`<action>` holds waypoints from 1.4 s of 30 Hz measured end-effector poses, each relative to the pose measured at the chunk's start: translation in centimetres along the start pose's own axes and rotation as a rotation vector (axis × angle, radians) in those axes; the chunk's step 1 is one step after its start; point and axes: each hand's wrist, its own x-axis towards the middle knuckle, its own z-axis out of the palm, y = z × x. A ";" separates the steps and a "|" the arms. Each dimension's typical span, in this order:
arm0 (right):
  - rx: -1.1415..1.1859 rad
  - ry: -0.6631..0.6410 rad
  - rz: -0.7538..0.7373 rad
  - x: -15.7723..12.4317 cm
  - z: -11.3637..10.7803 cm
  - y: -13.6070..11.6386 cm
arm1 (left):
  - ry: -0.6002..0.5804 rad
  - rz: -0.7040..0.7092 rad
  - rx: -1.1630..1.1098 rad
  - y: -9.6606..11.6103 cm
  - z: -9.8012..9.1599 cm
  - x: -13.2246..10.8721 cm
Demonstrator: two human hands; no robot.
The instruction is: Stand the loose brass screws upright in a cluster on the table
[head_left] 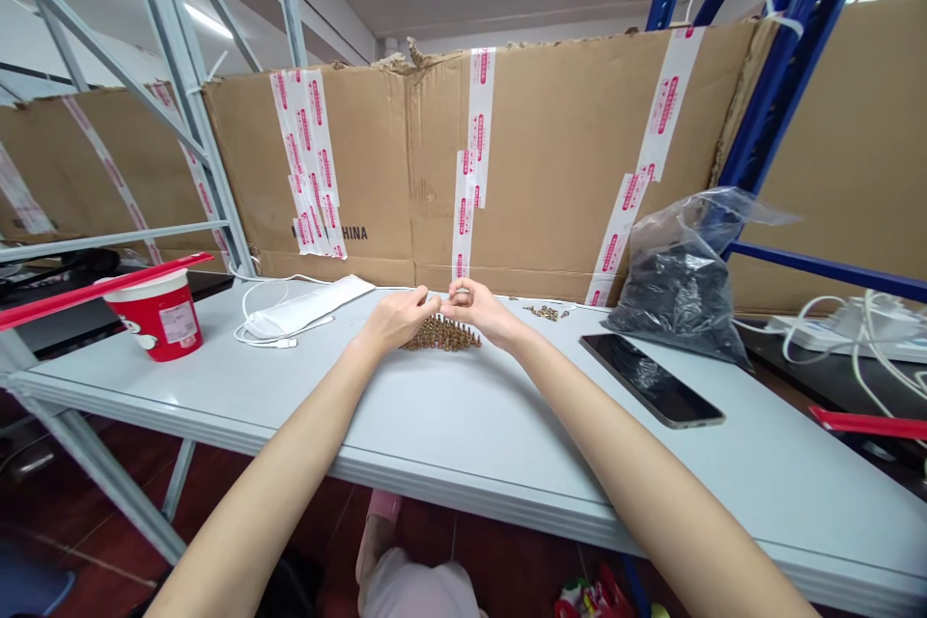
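Small brass-coloured, screw-like metal pieces stood massed upright below the left hand and right hand, fingers pinched narrow, any hold unclear; rightward on the pale grey surface, a smaller loose cluster seemed unarranged.

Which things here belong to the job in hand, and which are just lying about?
Likely the job:
clustered brass-coloured pieces, at the left hand and right hand
probably the loose brass-coloured pieces

Seemingly lying about:
red cup
phone
plastic bag
white cable
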 end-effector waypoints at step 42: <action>-0.237 0.117 0.002 0.0 -0.1 1.3 | -0.460 -0.781 -0.218 -4.6 3.5 -3.2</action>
